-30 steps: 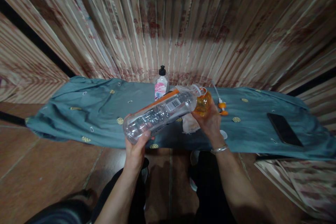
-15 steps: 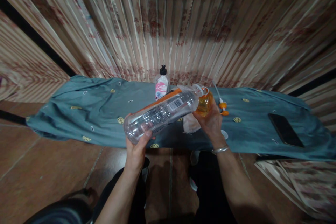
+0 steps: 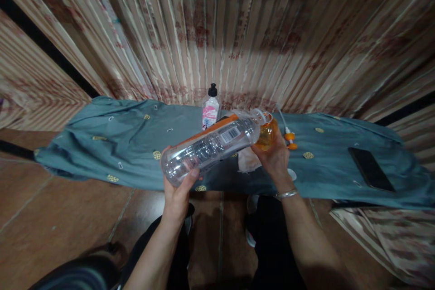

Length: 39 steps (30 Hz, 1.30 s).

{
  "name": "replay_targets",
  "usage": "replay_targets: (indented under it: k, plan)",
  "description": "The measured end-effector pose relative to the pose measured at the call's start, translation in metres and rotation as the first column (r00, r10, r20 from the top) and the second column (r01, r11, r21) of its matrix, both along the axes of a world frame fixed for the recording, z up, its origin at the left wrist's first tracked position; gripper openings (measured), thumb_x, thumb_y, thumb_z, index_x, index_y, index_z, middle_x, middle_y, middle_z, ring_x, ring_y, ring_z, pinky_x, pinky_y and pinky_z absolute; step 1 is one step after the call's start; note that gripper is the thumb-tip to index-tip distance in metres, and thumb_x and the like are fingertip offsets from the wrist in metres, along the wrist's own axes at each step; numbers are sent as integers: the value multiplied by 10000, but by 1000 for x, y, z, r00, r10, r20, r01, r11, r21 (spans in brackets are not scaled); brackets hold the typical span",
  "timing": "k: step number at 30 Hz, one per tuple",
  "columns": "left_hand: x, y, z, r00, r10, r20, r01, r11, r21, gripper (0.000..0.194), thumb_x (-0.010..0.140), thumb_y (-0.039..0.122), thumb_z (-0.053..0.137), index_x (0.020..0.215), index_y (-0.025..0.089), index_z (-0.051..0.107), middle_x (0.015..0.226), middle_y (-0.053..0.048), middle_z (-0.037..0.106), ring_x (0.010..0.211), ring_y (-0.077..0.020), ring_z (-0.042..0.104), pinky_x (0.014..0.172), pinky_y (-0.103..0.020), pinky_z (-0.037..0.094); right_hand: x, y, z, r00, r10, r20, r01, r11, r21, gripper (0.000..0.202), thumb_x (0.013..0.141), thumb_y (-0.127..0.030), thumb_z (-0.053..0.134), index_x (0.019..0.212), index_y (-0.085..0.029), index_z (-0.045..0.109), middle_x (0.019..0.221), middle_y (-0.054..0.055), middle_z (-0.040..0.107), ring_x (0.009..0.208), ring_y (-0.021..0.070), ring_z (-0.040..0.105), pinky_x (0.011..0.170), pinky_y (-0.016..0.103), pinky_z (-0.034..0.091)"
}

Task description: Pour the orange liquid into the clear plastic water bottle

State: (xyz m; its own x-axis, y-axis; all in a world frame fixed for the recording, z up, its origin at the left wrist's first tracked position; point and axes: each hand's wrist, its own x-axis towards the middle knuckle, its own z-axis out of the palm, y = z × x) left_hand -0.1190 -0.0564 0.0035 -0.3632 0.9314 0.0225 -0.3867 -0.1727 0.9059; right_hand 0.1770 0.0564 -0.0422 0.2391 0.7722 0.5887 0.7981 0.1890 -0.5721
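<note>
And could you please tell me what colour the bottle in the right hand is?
The bottle is see-through orange, showing best in the head view.

Glossy clear plastic bottle (image 3: 210,147), smooth

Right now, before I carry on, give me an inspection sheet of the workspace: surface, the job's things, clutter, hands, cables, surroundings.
Surface: green patterned cloth, wrinkled toward its ends.
Job's things: clear bottle slanted, its mouth at the opening of the amber container; whether the rims touch is unclear.
Clutter: black-capped bottle upright at the back; orange-and-white pump, white disc and dark phone to the right; pale crumpled item near the middle.
Hands: left hand grips the clear bottle near its base; right hand holds the amber container.
Cables: nothing seen on the cloth.
Surroundings: striped curtain behind; tiled floor below.
</note>
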Motion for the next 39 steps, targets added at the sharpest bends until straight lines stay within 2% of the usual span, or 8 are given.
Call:
replay_targets:
  k: [5,11,17,26,31,39]
  plan:
    - [0,1,-1,1000,-16,4,16,1000,12,1012,708,432,1101,1577,305,600,1117,-56,805,943,-273,809,716,-381,716,-1,0,0,1000,-2,-17,1,1000,-14,982,780,-467,934,1653,-170,596,1440,206,833,1331,428,788,1117,601,685]
    - [0,0,0,1000,-7,16,7,1000,-4,1016,708,433,1106,1588,298,616,1158,-70,811,1004,-309,817,727,-396,720,-1,0,1,1000,3,-15,-4,999,-42,981,792,-457,919,1670,-178,582,1452,207,825,1320,427,788,1108,608,683]
    - [0,1,-2,1000,-17,-11,17,1000,-3,1067,710,466,1091,1633,293,583,1112,-59,812,918,-284,815,715,-398,717,1,1,-3,1000,-13,-4,13,999,-30,979,801,-472,922,1668,-180,576,1448,210,822,1327,431,784,1093,612,688]
    - [1,0,1,1000,-9,5,9,1000,4,1014,717,443,1097,1585,280,599,1129,-69,814,961,-284,813,712,-391,726,0,0,0,1000,-12,-20,11,999,-48,951,789,-471,920,1636,-168,610,1453,215,838,1294,423,815,1100,608,695]
    - [0,1,1,1000,-9,19,9,1000,9,1006,698,411,1110,1562,289,608,1159,-66,813,969,-272,814,696,-357,718,1,0,0,999,-30,-22,28,998,-50,1005,767,-504,940,1649,-162,601,1475,221,831,1336,441,803,1097,610,698]
    - [0,1,1,1000,-14,14,14,1000,2,1019,701,435,1109,1569,292,595,1139,-62,804,944,-266,807,705,-370,722,0,0,-2,1000,-22,-8,22,998,-58,967,796,-506,924,1645,-178,597,1457,211,831,1304,436,803,1074,623,697]
